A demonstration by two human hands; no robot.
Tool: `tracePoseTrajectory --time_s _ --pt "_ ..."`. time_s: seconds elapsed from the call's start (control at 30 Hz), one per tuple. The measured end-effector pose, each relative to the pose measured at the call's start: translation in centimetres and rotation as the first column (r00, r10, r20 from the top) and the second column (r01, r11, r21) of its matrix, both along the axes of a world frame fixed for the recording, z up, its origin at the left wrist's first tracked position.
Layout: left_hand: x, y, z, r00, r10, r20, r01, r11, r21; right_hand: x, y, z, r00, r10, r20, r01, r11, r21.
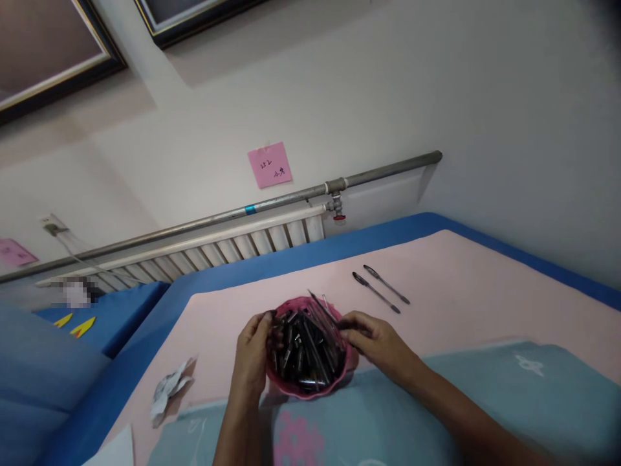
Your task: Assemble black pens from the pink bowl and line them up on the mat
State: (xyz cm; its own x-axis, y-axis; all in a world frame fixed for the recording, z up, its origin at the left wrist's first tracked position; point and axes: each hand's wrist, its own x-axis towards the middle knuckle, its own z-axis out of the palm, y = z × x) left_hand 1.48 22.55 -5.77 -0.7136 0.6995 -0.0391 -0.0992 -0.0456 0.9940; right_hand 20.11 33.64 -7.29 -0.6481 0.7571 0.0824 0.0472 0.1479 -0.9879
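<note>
A pink basket [291, 393] full of black pens and pen parts [303, 346] stands in front of me on the table. My right hand [376, 336] pinches a pen [324, 306] over the basket's right side; the pen slants up and to the left, its far end above the rim. At the left rim is my left hand [252, 349], fingers closed around something small and dark that I cannot make out. To the right, two capped pens [376, 292] lie side by side on the pink table cover.
Crumpled paper [169, 391] lies left of the basket, with a white sheet [116, 448] nearer me. A blue-green cloth [485, 388] covers the near edge. Behind the table are a radiator [233, 252] and pipe [291, 197] along the wall.
</note>
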Motion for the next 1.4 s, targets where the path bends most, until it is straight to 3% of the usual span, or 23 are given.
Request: tracePoseTrajectory --time_s 0.23,0.5,0.8,1.3,1.4 --pt "-1.1 -0.3 -0.7 0.983 -0.045 -0.179 0.023 0.992 -0.123 0.2 0.4 0.1 0.998 -0.049 -0.026 0.045 0.989 -0.144" --pt "-1.5 -0.6 -1.4 0.939 -0.100 -0.329 0.024 0.973 -0.229 0.2 0.6 -0.2 0.998 -0.045 -0.045 0.038 0.987 -0.154" --pt "1.3 1.3 -2.1 0.809 -0.079 -0.582 -0.049 0.978 -0.201 0.2 0.6 -0.1 0.998 -0.053 -0.039 0.046 0.985 -0.164" --pt "1.9 1.7 -2.4 0.797 -0.049 -0.602 -0.060 0.985 -0.160 0.2 0.7 -0.4 0.998 -0.057 0.022 0.058 0.994 -0.089" --pt "2.2 1.6 -2.3 0.765 -0.072 -0.640 -0.046 0.985 -0.167 0.2 0.7 -0.4 0.998 -0.058 0.032 0.061 0.994 -0.087"
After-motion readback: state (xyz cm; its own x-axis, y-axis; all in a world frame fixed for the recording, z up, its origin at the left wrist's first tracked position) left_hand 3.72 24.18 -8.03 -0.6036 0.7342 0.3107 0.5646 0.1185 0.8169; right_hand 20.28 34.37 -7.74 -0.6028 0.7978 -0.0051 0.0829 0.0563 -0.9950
